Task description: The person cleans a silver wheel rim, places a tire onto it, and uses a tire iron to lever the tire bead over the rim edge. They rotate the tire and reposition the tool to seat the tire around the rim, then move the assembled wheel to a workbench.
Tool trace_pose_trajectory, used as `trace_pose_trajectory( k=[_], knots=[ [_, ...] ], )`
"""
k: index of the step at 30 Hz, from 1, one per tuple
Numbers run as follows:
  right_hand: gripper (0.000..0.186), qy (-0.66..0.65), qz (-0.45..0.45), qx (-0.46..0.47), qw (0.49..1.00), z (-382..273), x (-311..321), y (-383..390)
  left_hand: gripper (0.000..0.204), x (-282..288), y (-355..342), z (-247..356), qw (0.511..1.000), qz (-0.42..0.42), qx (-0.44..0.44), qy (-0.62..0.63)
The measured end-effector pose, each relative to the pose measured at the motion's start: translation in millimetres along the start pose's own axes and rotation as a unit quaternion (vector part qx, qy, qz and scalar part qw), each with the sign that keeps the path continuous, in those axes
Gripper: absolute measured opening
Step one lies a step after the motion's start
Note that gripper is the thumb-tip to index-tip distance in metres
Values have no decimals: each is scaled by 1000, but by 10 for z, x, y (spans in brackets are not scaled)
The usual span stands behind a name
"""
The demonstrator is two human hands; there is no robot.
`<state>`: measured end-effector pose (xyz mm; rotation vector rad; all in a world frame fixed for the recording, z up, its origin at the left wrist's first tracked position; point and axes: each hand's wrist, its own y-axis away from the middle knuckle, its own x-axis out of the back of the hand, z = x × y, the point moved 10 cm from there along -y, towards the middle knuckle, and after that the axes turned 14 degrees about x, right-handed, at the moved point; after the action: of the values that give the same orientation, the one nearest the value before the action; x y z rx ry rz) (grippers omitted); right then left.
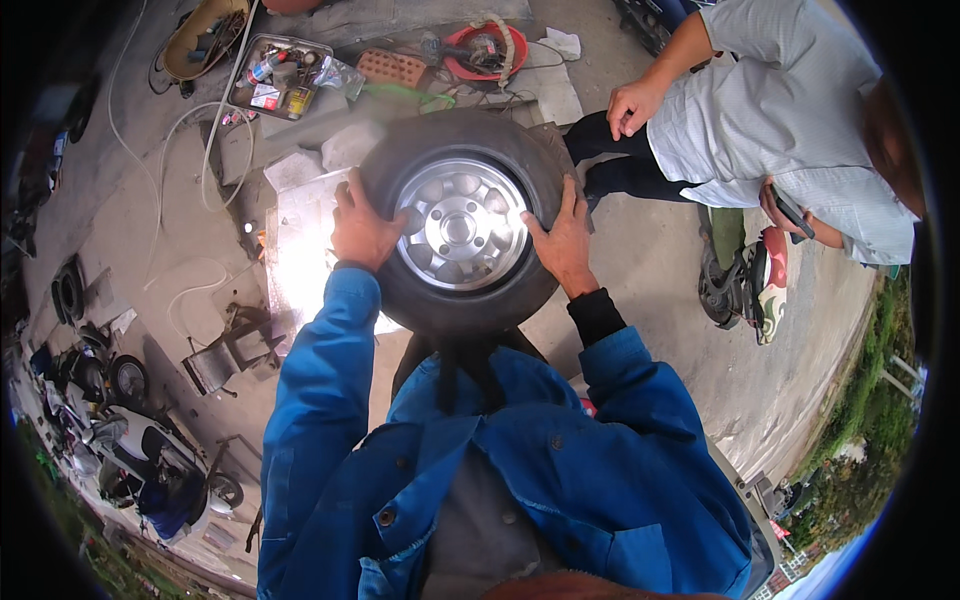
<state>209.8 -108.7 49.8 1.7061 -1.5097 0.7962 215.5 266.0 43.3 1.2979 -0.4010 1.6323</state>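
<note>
A black tyre (446, 310) with a silver alloy rim (458, 228) lies face up in front of my chest. My left hand (362, 225) holds its left side, fingers along the outer rubber and thumb toward the rim. My right hand (564, 240) grips the right side the same way, its thumb reaching the rim's edge. A pale, brightly lit board (298, 270) shows under and left of the tyre.
A tray of supplies (280, 75), perforated block (386, 68) and red basin (470, 70) lie beyond. A person (760, 110) holding a phone stands at right, near a parked scooter (770, 285). Hoses (150, 170), a metal stand (215, 360) and motorbikes (140, 440) are at left.
</note>
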Motion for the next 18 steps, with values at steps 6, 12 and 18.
trace_pose_trajectory(
  k=[6, 12, 18],
  knots=[
    [111, 52, 0, -21, 998, 150, -187, 2, 117, -323, -94, -164, 999, -25, 38, -24],
    [110, 61, 16, -21, 998, 137, -138, -25, 112, -271, -100, -101, 999, -21, 35, -1],
    [105, 78, 30, 21, 996, 17, -10, -105, 83, 134, 20, -289, 969, 82, -4, 234]
  ],
)
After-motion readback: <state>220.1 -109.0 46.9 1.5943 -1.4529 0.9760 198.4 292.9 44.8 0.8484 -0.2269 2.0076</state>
